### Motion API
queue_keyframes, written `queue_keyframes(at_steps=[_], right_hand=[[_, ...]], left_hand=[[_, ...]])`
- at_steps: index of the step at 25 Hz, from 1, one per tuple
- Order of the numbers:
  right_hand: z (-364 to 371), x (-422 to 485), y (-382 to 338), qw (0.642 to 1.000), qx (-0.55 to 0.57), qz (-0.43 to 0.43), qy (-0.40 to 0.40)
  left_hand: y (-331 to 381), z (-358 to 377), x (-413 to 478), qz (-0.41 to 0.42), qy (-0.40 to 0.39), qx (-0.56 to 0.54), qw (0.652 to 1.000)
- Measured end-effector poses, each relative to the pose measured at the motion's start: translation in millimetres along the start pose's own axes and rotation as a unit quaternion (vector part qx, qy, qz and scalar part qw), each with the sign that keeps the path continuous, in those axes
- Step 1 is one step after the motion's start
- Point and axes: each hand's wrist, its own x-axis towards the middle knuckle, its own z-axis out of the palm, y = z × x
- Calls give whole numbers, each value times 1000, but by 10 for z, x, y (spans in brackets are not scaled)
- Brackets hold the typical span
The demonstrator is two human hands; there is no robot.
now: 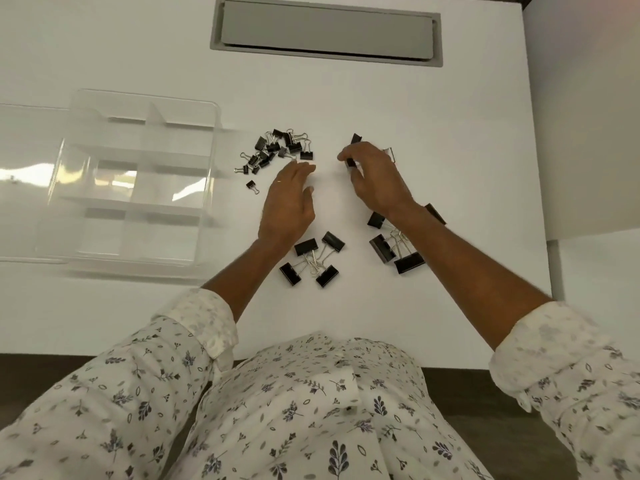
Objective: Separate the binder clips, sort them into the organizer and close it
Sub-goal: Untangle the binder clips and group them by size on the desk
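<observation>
A clear plastic organizer [207,174] with several empty compartments lies open at the left, its lid [27,188] folded out further left. A heap of small black binder clips [277,150] lies just right of it, one stray small clip [252,186] below. Medium clips [313,258] hook together by their wire arms near the middle. Large clips [394,251] lie under my right forearm. My right hand [374,178] grips a large black clip [353,150], its wire handle showing past the fingers. My left hand [289,202] hovers flat, fingers spread, holding nothing.
A grey recessed cable hatch [325,31] sits in the white table [450,133] at the back. The table's right edge runs past the large clips, its near edge by my lap.
</observation>
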Motion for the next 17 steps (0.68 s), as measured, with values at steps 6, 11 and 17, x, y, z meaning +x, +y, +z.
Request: queue_keyframes(at_steps=[6,11,17], right_hand=[[398,73,-337,989,-96,-40,-106],[503,71,-376,984,-135,-46,-108],[473,-93,-362,986,-143,-14,-84]], left_hand=[[-310,-329,-47,-29,35,48,998],[-267,-436,222,-32,1,64,997],[-186,-401,514,4,-43,161,986]])
